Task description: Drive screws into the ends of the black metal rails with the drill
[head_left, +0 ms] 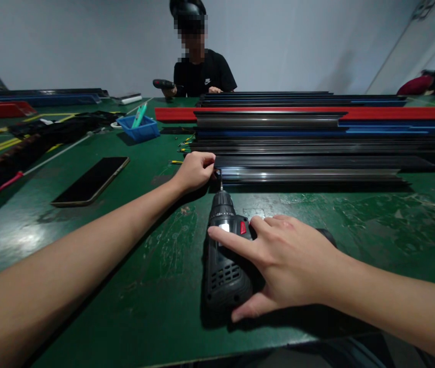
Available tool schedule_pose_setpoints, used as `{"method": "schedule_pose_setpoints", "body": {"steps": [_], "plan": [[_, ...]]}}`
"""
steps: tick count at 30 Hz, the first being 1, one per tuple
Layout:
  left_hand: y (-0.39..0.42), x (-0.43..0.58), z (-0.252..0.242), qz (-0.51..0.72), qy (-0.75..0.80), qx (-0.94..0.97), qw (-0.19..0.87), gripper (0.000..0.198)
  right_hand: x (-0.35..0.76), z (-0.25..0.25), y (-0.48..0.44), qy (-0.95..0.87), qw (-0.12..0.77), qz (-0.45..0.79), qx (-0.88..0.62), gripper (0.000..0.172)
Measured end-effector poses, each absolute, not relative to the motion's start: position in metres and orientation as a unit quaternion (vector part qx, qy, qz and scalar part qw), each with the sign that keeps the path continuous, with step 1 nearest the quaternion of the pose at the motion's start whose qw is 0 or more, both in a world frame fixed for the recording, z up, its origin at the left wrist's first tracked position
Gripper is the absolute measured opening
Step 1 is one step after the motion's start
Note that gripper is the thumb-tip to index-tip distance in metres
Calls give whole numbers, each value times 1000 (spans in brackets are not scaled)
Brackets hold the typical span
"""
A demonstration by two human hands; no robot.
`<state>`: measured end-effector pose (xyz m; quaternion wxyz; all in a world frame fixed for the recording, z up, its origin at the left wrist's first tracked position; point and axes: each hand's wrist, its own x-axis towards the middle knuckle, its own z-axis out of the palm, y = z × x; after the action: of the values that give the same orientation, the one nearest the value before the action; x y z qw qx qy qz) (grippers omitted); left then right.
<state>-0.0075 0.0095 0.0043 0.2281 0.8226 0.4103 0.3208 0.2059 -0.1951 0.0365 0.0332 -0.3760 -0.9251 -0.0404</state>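
My right hand is wrapped round a black cordless drill lying on its side, its index finger stretched along the body. The drill's bit points away from me and meets the near end of a shiny dark metal profile. At that same end, my left hand is closed with fingers pinched together. What sits between its fingertips is hidden. More long black profiles lie just behind, with short yellow-green wires at their left ends.
A phone lies at left. Behind it stands a blue basket with a green-handled tool. Red profiles and blue profiles lie across the green table. Opposite, a person in black holds another drill. Cables and a red-handled screwdriver lie far left.
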Motion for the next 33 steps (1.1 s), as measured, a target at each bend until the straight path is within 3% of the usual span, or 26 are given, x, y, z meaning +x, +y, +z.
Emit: {"method": "schedule_pose_setpoints", "body": {"steps": [8, 22, 33], "plan": [[8, -7, 7, 317, 425, 829, 180, 18, 206, 38, -195, -924, 35, -31, -380, 116], [5, -2, 7, 343, 432, 782, 290, 17, 205, 37, -196, -923, 37, -40, -381, 117], [13, -5, 6, 316, 452, 786, 280, 13, 206, 37, -195, -924, 33, -34, -380, 118]]}}
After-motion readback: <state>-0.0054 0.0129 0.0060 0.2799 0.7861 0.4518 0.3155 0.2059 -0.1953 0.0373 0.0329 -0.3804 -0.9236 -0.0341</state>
